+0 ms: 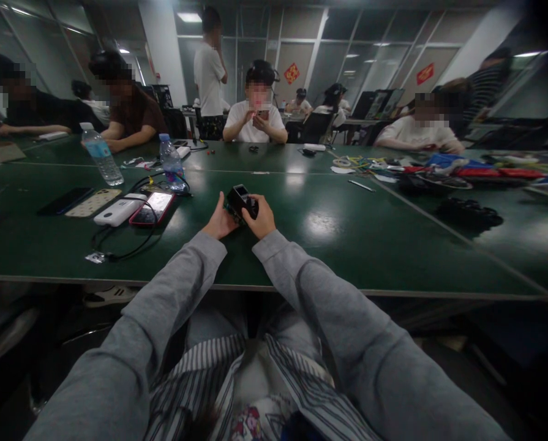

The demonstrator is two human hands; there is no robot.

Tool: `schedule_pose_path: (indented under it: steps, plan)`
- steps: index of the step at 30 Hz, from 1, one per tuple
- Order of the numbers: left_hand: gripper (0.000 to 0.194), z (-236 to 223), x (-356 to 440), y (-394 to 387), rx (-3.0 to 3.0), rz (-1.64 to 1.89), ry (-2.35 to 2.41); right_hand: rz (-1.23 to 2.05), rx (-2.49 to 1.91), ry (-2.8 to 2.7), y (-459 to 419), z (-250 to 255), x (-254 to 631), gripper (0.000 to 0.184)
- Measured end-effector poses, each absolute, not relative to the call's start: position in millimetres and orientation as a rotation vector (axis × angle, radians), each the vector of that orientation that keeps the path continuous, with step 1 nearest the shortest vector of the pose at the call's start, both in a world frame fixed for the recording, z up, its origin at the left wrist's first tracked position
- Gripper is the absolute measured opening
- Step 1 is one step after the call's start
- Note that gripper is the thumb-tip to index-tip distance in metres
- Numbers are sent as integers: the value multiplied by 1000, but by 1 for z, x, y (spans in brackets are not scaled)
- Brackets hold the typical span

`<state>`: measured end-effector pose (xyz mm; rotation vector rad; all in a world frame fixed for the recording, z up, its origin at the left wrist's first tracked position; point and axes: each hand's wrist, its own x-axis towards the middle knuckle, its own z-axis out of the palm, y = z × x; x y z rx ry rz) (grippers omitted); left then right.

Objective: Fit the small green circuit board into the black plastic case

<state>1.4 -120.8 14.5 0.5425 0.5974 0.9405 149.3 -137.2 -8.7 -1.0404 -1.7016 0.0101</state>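
Between my two hands, just above the green table, is a small black box-shaped device with a lighter grey face on its upper end. My left hand grips it from the left side, thumb pointing up and fingers under it. Wrapped over its right side is my right hand, with the thumb and fingers closed on the dark casing. Small greenish bits show at its lower left, too small to name. The underside of the device is hidden by my fingers.
To the left lie a phone with a red edge, a white power bank with black cables and a patterned phone case. Two water bottles stand behind. Cables, bags and a dark bundle lie right. People sit opposite.
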Motion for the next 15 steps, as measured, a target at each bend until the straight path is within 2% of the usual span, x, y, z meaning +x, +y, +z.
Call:
schedule_pose_path:
  steps: [7,15]
  plan:
    - [69,13,1,-120,525,944,550,-127,-1066,-1496,-132,7,169,41]
    - [59,15,0,-121,493,987,583,-144,-1447,-1531,-114,-4,200,37]
